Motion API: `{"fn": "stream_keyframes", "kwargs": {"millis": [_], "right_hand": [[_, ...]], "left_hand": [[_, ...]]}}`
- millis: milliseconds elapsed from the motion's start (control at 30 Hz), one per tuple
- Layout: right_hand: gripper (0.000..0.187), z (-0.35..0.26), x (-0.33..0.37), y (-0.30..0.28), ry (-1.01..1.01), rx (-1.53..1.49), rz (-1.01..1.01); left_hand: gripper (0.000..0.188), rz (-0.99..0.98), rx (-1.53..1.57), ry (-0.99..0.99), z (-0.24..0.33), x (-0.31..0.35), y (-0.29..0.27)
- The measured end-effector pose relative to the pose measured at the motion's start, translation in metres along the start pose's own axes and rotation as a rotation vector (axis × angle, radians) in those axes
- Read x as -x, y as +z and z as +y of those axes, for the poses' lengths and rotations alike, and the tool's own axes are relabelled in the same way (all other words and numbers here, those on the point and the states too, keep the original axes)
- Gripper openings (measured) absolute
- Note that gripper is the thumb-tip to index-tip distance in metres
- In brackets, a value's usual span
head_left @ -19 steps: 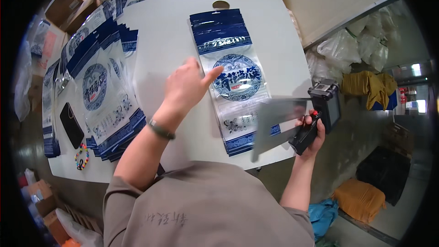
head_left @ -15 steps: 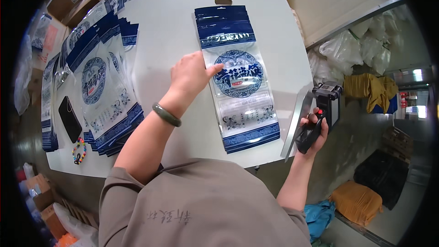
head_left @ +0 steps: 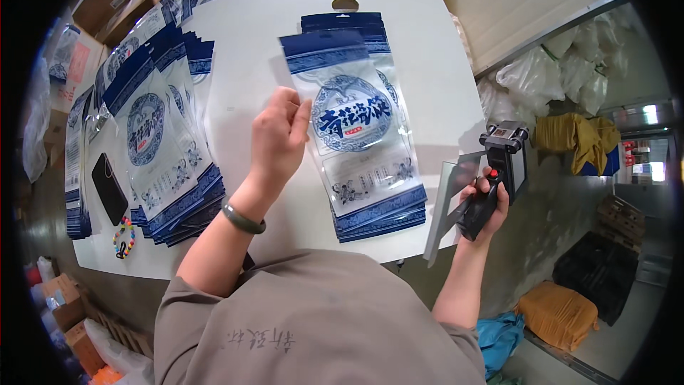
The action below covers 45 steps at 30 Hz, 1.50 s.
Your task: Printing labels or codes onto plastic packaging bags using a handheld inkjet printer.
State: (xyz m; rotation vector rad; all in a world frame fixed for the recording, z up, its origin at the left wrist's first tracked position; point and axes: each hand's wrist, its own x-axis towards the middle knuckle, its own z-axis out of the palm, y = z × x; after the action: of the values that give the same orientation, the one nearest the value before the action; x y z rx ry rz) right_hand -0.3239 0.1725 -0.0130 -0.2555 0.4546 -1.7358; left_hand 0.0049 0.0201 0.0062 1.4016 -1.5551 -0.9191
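My left hand point(head_left: 279, 135) is closed at the left edge of a clear plastic packaging bag point(head_left: 353, 164) with blue bands and a round blue pattern. The bag sits askew, shifted left over a stack of matching bags point(head_left: 340, 23) on the white table point(head_left: 246, 50). A dark green bangle point(head_left: 242, 219) circles my left wrist. At the table's right edge my right hand point(head_left: 501, 208) is wrapped round the black grip of a handheld inkjet printer point(head_left: 507, 139) with a red button. A flat, partly see-through plate point(head_left: 443, 207) projects from the printer toward the bags.
More printed bags point(head_left: 149, 128) lie in a fanned pile on the left, with a black phone point(head_left: 109, 189) and a beaded strap point(head_left: 124, 237) on it. Cardboard boxes point(head_left: 107, 7) stand far left. White plastic sacks point(head_left: 531, 75) and an orange-brown bundle point(head_left: 556, 314) are off to the right.
My left hand has drawn the top bag left and slightly toward me, uncovering the stack's upper and right edges. The printer's plate has swung a little left; my right hand has barely moved.
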Motion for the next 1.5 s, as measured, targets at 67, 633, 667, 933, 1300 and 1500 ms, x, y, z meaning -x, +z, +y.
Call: {"fn": "stream_keyframes", "kwargs": {"millis": [67, 633, 667, 933, 1300, 1500], "right_hand": [[0.034, 0.0, -0.001, -0.001, -0.013, 0.004, 0.025], [0.034, -0.001, -0.003, -0.004, 0.028, -0.008, -0.062], [0.033, -0.001, -0.002, -0.007, 0.017, 0.006, -0.058], [0.034, -0.005, 0.003, -0.006, 0.012, 0.033, -0.019], [0.039, -0.005, -0.002, -0.005, -0.007, 0.03, 0.052], [0.037, -0.002, -0.003, 0.001, 0.044, 0.062, 0.01]], "left_hand": [[0.021, 0.125, 0.042, 0.312, 0.004, 0.007, -0.021], [0.027, 0.336, -0.283, -0.444, -0.155, 0.006, -0.377], [0.027, 0.329, -0.276, -0.442, -0.147, 0.003, -0.362], [0.054, -0.264, -0.633, 0.648, 0.011, 0.05, -0.093], [0.03, -0.471, -0.663, 1.039, 0.009, 0.089, 0.01], [0.032, -0.496, -0.406, 0.975, 0.011, 0.098, 0.011]]}}
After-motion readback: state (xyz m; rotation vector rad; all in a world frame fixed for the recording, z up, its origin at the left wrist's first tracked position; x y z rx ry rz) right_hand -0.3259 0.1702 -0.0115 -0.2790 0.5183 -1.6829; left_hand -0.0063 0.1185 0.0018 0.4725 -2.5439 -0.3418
